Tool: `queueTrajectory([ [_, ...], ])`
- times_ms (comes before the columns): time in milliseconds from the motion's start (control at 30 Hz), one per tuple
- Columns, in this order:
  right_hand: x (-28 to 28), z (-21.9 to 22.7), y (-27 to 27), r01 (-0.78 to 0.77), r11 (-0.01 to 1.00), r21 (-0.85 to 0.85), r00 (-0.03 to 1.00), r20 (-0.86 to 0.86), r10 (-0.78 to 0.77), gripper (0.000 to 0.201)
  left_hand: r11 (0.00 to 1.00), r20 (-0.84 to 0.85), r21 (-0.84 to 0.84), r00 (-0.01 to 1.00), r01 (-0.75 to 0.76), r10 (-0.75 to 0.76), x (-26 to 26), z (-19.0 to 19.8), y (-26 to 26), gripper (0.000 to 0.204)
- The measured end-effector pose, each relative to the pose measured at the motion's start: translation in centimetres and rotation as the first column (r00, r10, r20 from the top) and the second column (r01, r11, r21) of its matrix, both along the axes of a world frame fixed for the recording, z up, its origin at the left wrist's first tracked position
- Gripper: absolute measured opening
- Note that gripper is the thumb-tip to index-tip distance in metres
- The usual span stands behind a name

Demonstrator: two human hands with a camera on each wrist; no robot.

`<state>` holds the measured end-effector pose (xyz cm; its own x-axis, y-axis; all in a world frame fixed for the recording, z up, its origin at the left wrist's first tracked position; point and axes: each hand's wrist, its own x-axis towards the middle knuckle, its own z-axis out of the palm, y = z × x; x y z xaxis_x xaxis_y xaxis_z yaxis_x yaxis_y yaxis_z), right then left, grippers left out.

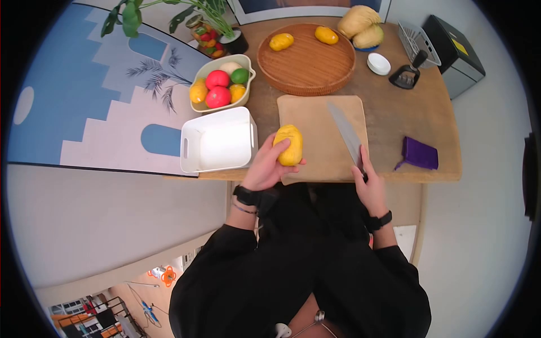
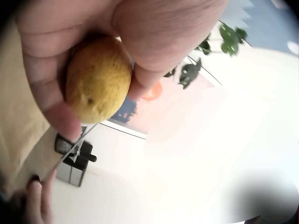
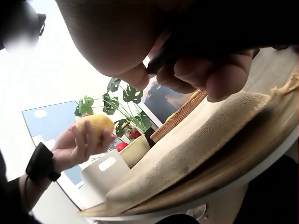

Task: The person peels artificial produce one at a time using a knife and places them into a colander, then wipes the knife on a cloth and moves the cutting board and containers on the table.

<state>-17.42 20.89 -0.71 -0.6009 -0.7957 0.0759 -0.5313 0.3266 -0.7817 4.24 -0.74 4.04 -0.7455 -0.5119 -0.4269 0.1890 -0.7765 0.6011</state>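
Note:
My left hand (image 1: pixel 266 165) grips a yellow potato (image 1: pixel 289 147) above the left edge of the tan cutting mat (image 1: pixel 318 132). Fine lines run across the potato's top in the head view; small dark eyes dot its skin (image 2: pixel 96 88) in the left wrist view. Over the mat's right side, my right hand (image 1: pixel 370 186) holds a kitchen knife (image 1: pixel 345 128) by its dark handle, mostly hidden in the fingers. The blade points away from me, apart from the potato. In the right wrist view, fingers (image 3: pixel 224 81) wrap the handle.
Left of the mat stand a white bin (image 1: pixel 218 141) and a basin (image 1: pixel 250 84) of mixed produce. Behind it, a round wooden tray (image 1: pixel 307 70) bears two yellow potatoes. A purple pouch (image 1: pixel 420 153), black-handled tool (image 1: pixel 406 76) and small white bowl (image 1: pixel 378 64) lie to the right.

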Motion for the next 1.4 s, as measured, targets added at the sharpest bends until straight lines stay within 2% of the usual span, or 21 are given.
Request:
queueTrajectory([
  [67, 0.1, 0.3, 0.4, -0.008, 0.996, 0.090, 1.000, -0.004, 0.008, 0.062, 0.884, 0.261, -0.448, 0.965, 0.135, -0.015, 0.9, 3.7, -1.7, 0.044],
  [133, 0.6, -0.8, 0.4, -0.031, 0.999, 0.008, 0.999, -0.042, 0.032, 0.062, 0.472, 0.334, -0.860, 0.913, 0.193, 0.236, 1.2, 3.7, -6.3, 0.052],
  [200, 1.0, -0.9, 0.3, -0.048, 0.996, -0.070, 0.996, -0.078, 0.042, 0.062, 0.213, 0.405, -0.914, 0.813, 0.346, 0.417, 1.2, 5.5, -10.6, 0.059],
  [267, 1.5, -0.2, 0.2, -0.103, 0.992, 0.069, 0.994, -0.022, 0.104, 0.063, -0.096, 0.321, -0.883, 0.740, 0.459, 0.591, 0.6, 4.7, -15.3, 0.060],
  [400, 2.0, 0.8, 0.0, -0.099, 0.995, -0.019, 0.994, -0.047, 0.098, 0.063, -0.257, 0.331, -0.742, 0.671, 0.619, 0.663, -0.1, -0.8, -21.8, 0.055],
  [433, 2.0, 0.9, 0.1, -0.092, 0.996, -0.016, 0.995, -0.032, 0.091, 0.064, -0.162, 0.439, -0.697, 0.595, 0.698, 0.673, -0.6, -1.1, -21.3, 0.054],
  [467, 1.8, 1.1, 0.4, -0.080, 0.997, -0.011, 0.997, -0.020, 0.080, 0.064, -0.178, 0.435, -0.702, 0.613, 0.690, 0.659, -1.1, -1.3, -21.1, 0.054],
  [567, 1.2, 0.9, 1.2, -0.067, 0.997, 0.029, 0.998, -0.020, 0.067, 0.064, -0.084, 0.481, -0.611, 0.454, 0.787, 0.749, -1.7, -1.4, -20.7, 0.050],
  [667, 0.6, 0.3, 1.8, -0.065, 0.997, 0.030, 0.997, -0.034, 0.066, 0.064, -0.168, 0.383, -0.472, 0.373, 0.865, 0.845, -1.6, -0.1, -19.5, 0.054],
  [733, -0.1, 0.0, 1.8, -0.037, 0.999, 0.018, 0.999, -0.021, 0.037, 0.064, -0.245, 0.300, -0.460, 0.409, 0.854, 0.862, -2.2, 1.4, -18.0, 0.053],
  [833, -1.3, 0.3, 1.5, 0.038, 0.999, 0.020, 0.999, 0.023, -0.038, 0.064, -0.310, 0.545, -0.522, 0.590, 0.795, 0.595, -4.6, 2.8, -16.1, 0.052],
  [900, -2.7, -0.4, 1.3, 0.098, 0.995, 0.026, 0.992, 0.077, -0.099, 0.064, -0.411, 0.628, -0.623, 0.739, 0.665, 0.244, -6.6, 2.7, -15.1, 0.053],
  [933, -3.5, -0.6, 1.4, 0.096, 0.995, 0.020, 0.992, 0.079, -0.097, 0.064, -0.414, 0.628, -0.620, 0.738, 0.667, 0.249, -8.0, 2.8, -14.7, 0.053],
  [1000, -4.9, -0.7, 1.4, 0.193, 0.979, 0.059, 0.973, 0.119, -0.198, 0.063, -0.172, 0.874, -0.486, 0.476, 0.857, -0.101, -11.5, 4.2, -14.1, 0.054],
  [1067, -6.0, -1.1, 1.3, 0.229, 0.969, 0.096, 0.951, 0.189, -0.243, 0.062, -0.198, 0.868, -0.491, 0.496, 0.848, -0.029, -14.6, 2.6, -16.7, 0.055],
  [1100, -6.5, -2.4, 1.5, 0.254, 0.967, 0.019, 0.962, 0.102, -0.255, 0.063, -0.218, 0.855, -0.498, 0.517, 0.839, 0.035, -16.3, 1.8, -18.5, 0.055],
  [1133, -6.9, -3.6, 1.7, 0.273, 0.960, -0.058, 0.962, 0.016, -0.273, 0.064, -0.144, 0.844, -0.507, 0.524, 0.850, 0.115, -18.2, 1.8, -20.4, 0.057],
  [1200, -7.4, -4.4, 2.0, 0.273, 0.960, -0.059, 0.962, 0.006, -0.273, 0.066, -0.188, 0.659, -0.651, 0.671, 0.735, 0.341, -21.1, -1.1, -26.1, 0.068],
  [1233, -7.6, -3.7, 2.1, 0.226, 0.974, 0.001, 0.974, 0.025, -0.226, 0.066, -0.201, 0.661, -0.646, 0.671, 0.736, 0.336, -22.2, -2.0, -28.3, 0.068],
  [1300, -8.0, -3.6, 1.7, 0.181, 0.983, -0.009, 0.983, 0.017, -0.181, 0.066, -0.080, 0.551, -0.671, 0.567, 0.737, 0.612, -24.3, -3.3, -31.7, 0.075],
  [1400, -8.6, -3.9, 2.0, 0.235, 0.970, 0.067, 0.967, 0.080, -0.240, 0.066, -0.056, 0.488, -0.689, 0.520, 0.722, 0.701, -26.5, -5.7, -35.3, 0.081],
])
